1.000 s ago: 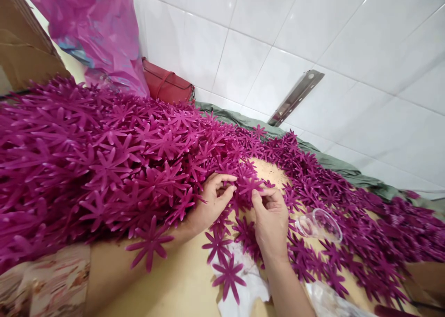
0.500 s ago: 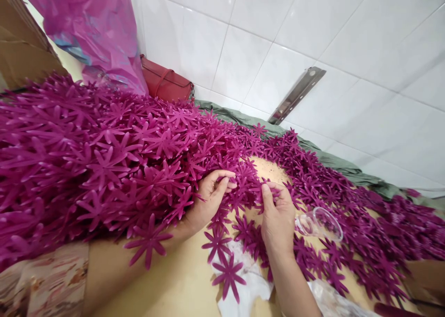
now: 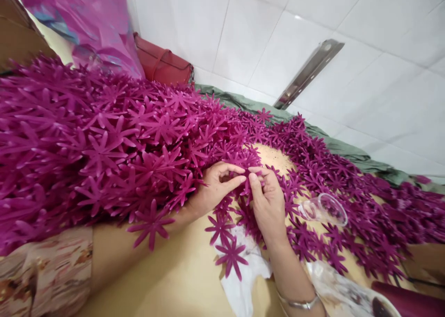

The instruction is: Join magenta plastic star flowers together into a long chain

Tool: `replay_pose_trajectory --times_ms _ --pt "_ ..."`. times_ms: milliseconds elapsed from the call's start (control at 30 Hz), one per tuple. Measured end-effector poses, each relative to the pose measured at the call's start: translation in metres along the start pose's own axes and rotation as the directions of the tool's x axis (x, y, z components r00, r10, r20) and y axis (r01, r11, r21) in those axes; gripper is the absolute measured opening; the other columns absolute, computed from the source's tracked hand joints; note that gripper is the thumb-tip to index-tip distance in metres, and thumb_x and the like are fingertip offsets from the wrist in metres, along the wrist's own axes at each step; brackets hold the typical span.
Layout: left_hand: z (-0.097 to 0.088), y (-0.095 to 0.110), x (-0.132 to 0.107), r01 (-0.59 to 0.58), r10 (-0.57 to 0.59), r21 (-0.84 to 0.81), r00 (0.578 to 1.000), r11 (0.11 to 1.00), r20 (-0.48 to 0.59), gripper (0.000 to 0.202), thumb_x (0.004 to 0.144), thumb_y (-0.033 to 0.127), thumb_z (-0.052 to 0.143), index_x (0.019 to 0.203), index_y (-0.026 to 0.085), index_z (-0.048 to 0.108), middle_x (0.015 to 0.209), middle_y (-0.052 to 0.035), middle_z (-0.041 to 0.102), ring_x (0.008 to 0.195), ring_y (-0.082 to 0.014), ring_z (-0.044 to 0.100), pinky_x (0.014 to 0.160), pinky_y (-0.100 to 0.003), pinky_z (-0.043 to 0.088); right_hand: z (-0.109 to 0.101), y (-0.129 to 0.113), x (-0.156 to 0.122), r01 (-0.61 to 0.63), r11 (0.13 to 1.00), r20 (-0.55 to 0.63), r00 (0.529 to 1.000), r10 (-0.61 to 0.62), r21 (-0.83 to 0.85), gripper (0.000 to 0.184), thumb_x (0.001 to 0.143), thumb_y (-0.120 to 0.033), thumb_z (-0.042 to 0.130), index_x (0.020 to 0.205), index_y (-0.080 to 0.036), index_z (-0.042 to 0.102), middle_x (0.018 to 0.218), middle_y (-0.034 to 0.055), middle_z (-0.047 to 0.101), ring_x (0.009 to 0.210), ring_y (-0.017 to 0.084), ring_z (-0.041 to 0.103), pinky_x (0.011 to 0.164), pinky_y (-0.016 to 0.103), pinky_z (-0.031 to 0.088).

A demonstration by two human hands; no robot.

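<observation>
In the middle of the view, my left hand and my right hand meet fingertip to fingertip. Both are closed in a pinch on a small purple artificial flower piece, mostly hidden by the fingers and hard to tell from the flowers behind. A large heap of purple flower pieces with long narrow petals rises to the left, against my left forearm. One loose flower overlaps that forearm. Two more flowers, one of them a flat bloom, lie between my forearms.
A clear plastic cup lies on its side right of my right hand. More flowers spread along the yellowish table. White paper and a clear plastic bag lie near the front. A red handbag stands by the tiled wall.
My right hand has moved left and my left hand slightly right, so their fingertips now meet. The camera view has shifted a little, showing more of the right wrist and its bracelet.
</observation>
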State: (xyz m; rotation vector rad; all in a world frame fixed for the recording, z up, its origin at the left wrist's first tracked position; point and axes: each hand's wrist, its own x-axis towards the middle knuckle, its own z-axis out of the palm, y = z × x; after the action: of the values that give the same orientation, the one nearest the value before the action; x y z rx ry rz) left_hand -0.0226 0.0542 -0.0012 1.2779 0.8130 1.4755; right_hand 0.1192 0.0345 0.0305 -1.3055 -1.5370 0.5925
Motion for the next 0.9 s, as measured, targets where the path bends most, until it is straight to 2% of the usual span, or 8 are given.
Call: replay_pose_trajectory --times_ms 100,333,433,533,633,700,800,900 --pt "-0.002 0.001 0.001 -0.081 0.075 0.155 0.996 0.985 0.039 0.007 0.089 0.023 0.072 0.089 0.017 0.076 0.090 -0.0037 0.075 0.086 -0.0142 0.069 0.085 -0.026 0.054 0.000 -0.001 0.000 0.028 0.999 -0.009 1.000 -0.028 -0.021 0.023 0.100 -0.042 0.056 0.107 -0.022 0.065 0.099 0.0038 0.068 0.093 0.018 0.063 0.089 0.032 0.049" --pt "0.002 0.000 0.001 0.038 -0.038 0.010 0.999 0.999 -0.028 0.009 0.085 0.024 0.074 0.088 0.016 0.074 0.088 -0.0030 0.076 0.082 -0.0141 0.070 0.081 -0.026 0.056 -0.006 0.003 0.005 -0.003 0.997 -0.107 0.994 -0.005 -0.074 0.029 0.104 -0.043 0.048 0.104 -0.021 0.067 0.100 0.0041 0.069 0.098 0.019 0.062 0.095 0.035 0.048" --pt "0.002 0.006 0.000 -0.019 0.018 0.100 1.000 0.995 0.004 0.013 0.085 0.026 0.076 0.092 0.016 0.076 0.094 -0.0051 0.076 0.087 -0.0150 0.069 0.084 -0.027 0.055 -0.005 0.002 0.004 0.025 0.998 -0.086 0.996 -0.030 -0.064 0.026 0.104 -0.040 0.049 0.106 -0.021 0.065 0.103 0.0041 0.068 0.101 0.018 0.062 0.097 0.034 0.048" --pt "0.000 0.011 -0.002 -0.091 0.079 0.226 0.995 0.970 0.063 0.006 0.087 0.022 0.073 0.087 0.016 0.075 0.092 -0.0046 0.074 0.086 -0.0147 0.067 0.084 -0.027 0.052 -0.002 0.000 0.001 0.049 0.998 -0.043 0.998 -0.051 -0.050 0.025 0.104 -0.040 0.049 0.109 -0.021 0.065 0.106 0.0048 0.068 0.103 0.018 0.062 0.098 0.034 0.047" --pt "0.000 0.008 -0.001 -0.075 0.069 0.196 0.997 0.978 0.036 0.007 0.089 0.020 0.068 0.083 0.016 0.071 0.086 -0.0032 0.072 0.081 -0.0136 0.066 0.081 -0.026 0.051 -0.001 0.001 0.000 0.032 0.999 -0.052 0.998 -0.034 -0.027 0.026 0.103 -0.042 0.051 0.109 -0.022 0.065 0.106 0.0047 0.068 0.103 0.019 0.062 0.097 0.034 0.047" --pt "0.001 0.000 0.001 -0.029 0.030 0.112 1.000 0.993 -0.008 0.006 0.087 0.020 0.069 0.083 0.016 0.070 0.084 -0.0023 0.071 0.078 -0.0128 0.065 0.077 -0.025 0.052 -0.001 0.005 0.001 -0.004 1.000 -0.090 0.996 0.006 0.024 0.027 0.101 -0.044 0.054 0.109 -0.021 0.066 0.104 0.0041 0.068 0.099 0.018 0.062 0.095 0.034 0.048" --pt "0.002 -0.009 0.004 -0.004 0.009 0.049 0.995 0.999 -0.098 0.007 0.085 0.022 0.070 0.083 0.016 0.067 0.082 -0.0010 0.070 0.074 -0.0116 0.064 0.073 -0.023 0.052 -0.004 0.015 0.005 -0.036 0.995 -0.221 0.974 0.057 0.097 0.030 0.099 -0.047 0.056 0.109 -0.020 0.065 0.101 0.0039 0.068 0.094 0.018 0.063 0.092 0.034 0.049" --pt "0.002 -0.009 0.003 -0.033 0.040 0.075 0.995 0.997 -0.090 0.010 0.084 0.020 0.072 0.093 0.016 0.069 0.093 -0.0035 0.072 0.082 -0.0125 0.066 0.078 -0.024 0.054 -0.007 0.021 0.007 -0.010 0.999 -0.309 0.951 0.022 0.040 0.032 0.099 -0.046 0.056 0.112 -0.018 0.066 0.110 0.0066 0.069 0.103 0.019 0.064 0.099 0.037 0.048"
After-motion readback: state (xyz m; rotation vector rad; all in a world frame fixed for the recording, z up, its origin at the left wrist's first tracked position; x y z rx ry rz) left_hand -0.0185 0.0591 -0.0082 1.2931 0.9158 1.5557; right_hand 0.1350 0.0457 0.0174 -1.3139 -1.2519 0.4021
